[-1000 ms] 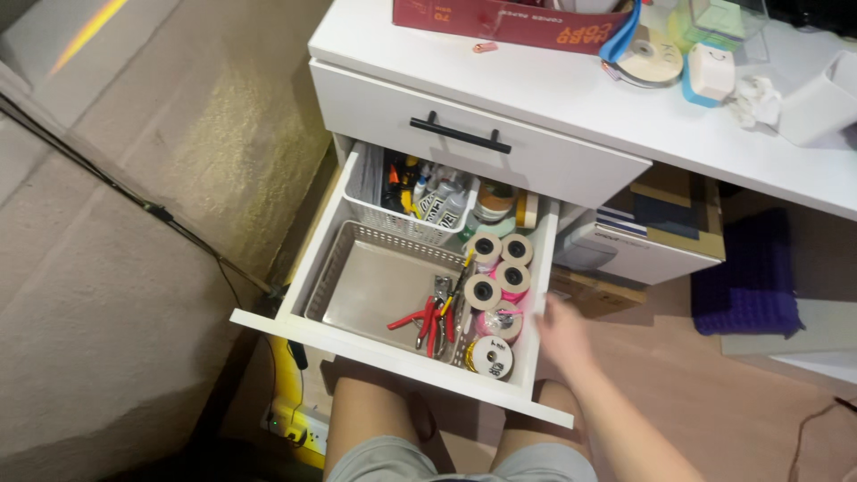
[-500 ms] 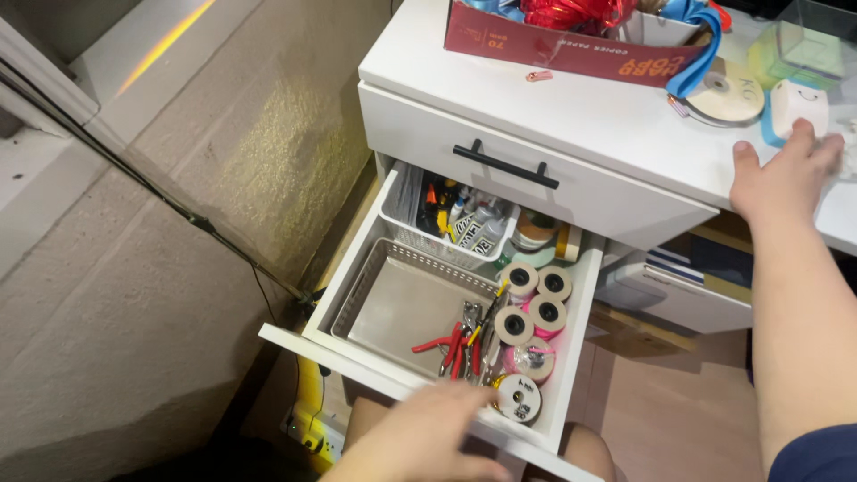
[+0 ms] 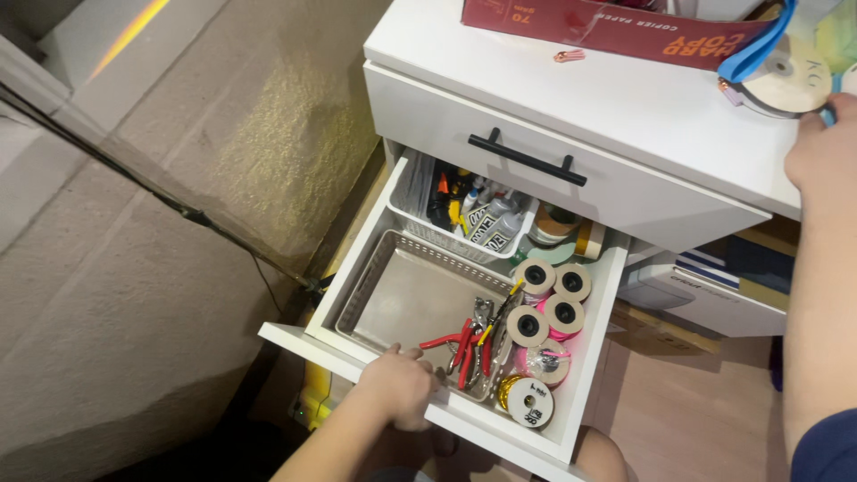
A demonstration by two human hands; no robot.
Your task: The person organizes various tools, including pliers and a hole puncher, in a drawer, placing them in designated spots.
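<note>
A white drawer [image 3: 295, 339] stands pulled out under the white desk. My left hand [image 3: 397, 388] curls over its front edge, fingers inside, next to red-handled pliers [image 3: 464, 344] lying in a metal mesh tray [image 3: 393, 295]. Several ribbon spools [image 3: 546, 317] fill the drawer's right side. My right hand [image 3: 819, 152] rests on the desk top [image 3: 625, 98] at the right, by a stack of discs [image 3: 790, 76]. Its fingers are partly cut off by the frame.
A white basket [image 3: 420, 214] of small bottles and tools sits at the drawer's back. The upper drawer with a black handle [image 3: 527, 159] is closed. A red box [image 3: 616, 27] lies on the desk. A black cable [image 3: 178, 210] crosses the carpet at the left.
My left hand has moved up from below the drawer and taken hold of its front edge. My right hand stays on the desk top, a little farther right in view.
</note>
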